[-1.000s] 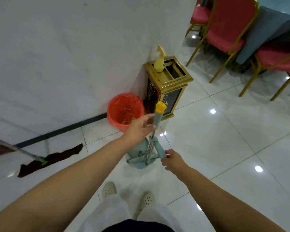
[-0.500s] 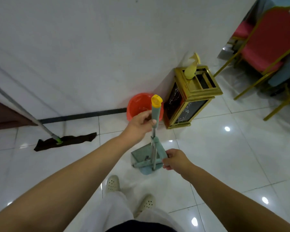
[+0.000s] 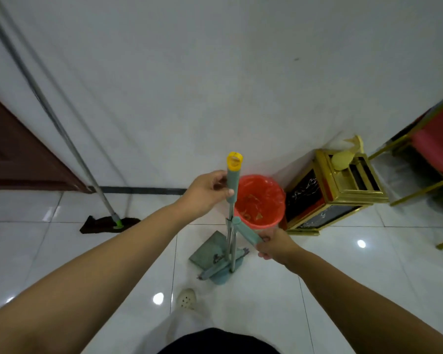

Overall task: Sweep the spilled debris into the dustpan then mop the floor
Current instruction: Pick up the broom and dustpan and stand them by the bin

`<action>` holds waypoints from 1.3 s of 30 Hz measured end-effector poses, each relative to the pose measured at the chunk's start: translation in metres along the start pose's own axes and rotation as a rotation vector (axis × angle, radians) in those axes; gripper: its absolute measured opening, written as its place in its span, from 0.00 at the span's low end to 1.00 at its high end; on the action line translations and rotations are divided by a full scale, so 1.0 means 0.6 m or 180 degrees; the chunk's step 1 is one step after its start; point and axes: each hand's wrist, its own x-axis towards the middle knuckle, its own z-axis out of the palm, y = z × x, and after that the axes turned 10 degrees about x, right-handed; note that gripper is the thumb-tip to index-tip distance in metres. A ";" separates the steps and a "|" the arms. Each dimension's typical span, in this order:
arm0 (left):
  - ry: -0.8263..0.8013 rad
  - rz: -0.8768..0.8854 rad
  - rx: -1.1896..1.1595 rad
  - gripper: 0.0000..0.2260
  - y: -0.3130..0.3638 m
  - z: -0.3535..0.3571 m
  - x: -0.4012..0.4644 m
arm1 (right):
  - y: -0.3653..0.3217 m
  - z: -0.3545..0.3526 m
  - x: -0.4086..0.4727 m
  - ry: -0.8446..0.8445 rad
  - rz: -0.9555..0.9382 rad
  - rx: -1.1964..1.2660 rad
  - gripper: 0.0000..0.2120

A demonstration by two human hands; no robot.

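Note:
A teal dustpan (image 3: 210, 251) stands on the white tiled floor in front of my feet, with a teal broom clipped against it. My left hand (image 3: 207, 191) grips the tall teal handle (image 3: 232, 185) with the yellow cap. My right hand (image 3: 273, 245) holds the shorter teal handle (image 3: 248, 233) that slants out lower down. A mop (image 3: 105, 223) with a dark cloth head and grey pole leans on the wall at the left. An orange bin (image 3: 260, 200) with debris inside sits just behind the dustpan.
A gold and black bin cabinet (image 3: 330, 198) with a yellow spray bottle (image 3: 344, 155) on top stands right of the orange bin. Red chairs with gold legs (image 3: 435, 149) are at the far right. A dark wooden door (image 3: 16, 154) is at the left. The white wall is close ahead.
The view has swung left and up, so the chairs slid to the right edge and the mop came nearer the middle. Both hands kept their hold on the handles.

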 end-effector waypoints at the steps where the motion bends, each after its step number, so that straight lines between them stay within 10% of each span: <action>1: 0.0005 -0.0001 0.0030 0.14 -0.003 -0.018 0.006 | -0.014 0.006 0.010 -0.0034 -0.0013 -0.0012 0.13; 39: 0.1073 -0.0790 0.0427 0.15 -0.031 -0.071 0.357 | -0.242 -0.167 0.442 -0.0374 -0.0845 -0.0583 0.19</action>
